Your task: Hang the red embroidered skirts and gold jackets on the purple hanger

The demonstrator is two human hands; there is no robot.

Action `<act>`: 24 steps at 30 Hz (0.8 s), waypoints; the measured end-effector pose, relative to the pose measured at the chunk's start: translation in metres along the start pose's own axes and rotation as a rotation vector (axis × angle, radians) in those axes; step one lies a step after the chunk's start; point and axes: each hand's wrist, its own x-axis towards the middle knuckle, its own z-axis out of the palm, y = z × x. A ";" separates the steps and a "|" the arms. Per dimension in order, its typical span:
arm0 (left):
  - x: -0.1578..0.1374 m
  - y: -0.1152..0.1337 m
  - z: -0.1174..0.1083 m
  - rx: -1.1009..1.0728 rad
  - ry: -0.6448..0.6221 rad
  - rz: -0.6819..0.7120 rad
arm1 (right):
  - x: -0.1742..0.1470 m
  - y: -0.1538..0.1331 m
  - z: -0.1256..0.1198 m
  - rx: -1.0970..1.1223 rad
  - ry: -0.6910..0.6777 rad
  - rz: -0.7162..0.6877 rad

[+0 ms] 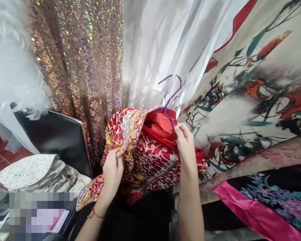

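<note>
A red jacket (157,152) with gold and silver embroidery lies across the lap, its plain red lining showing at the neck opening. A purple hanger (170,97) pokes up out of that opening, hook at the top. My left hand (113,169) pinches the embroidered front edge of the jacket. On the other side, my right hand (184,135) has its fingers closed at the collar, right where the hanger's arm meets the cloth. The lower part of the hanger is hidden inside the garment.
A gold sequin curtain (90,60) and white sheer fabric (145,43) hang behind. Floral printed cloth (261,87) drapes at the right, above black embroidered fabric with a pink band (256,211). A black chair back (55,137) and dotted white cloth pieces (27,170) are at left.
</note>
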 end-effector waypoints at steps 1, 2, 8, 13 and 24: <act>0.005 -0.003 -0.012 0.001 -0.008 -0.033 | 0.000 0.000 -0.001 0.006 -0.004 0.003; 0.011 -0.005 -0.024 0.017 -0.001 -0.052 | 0.000 -0.001 -0.002 0.010 -0.010 0.006; 0.093 0.014 -0.089 0.222 0.218 -0.007 | 0.007 -0.006 -0.012 0.081 -0.038 0.104; 0.167 0.051 -0.096 0.295 0.358 0.128 | 0.010 -0.007 -0.020 0.062 0.055 0.006; 0.200 0.014 -0.041 0.339 0.077 0.098 | 0.007 0.007 -0.017 -0.095 0.023 -0.012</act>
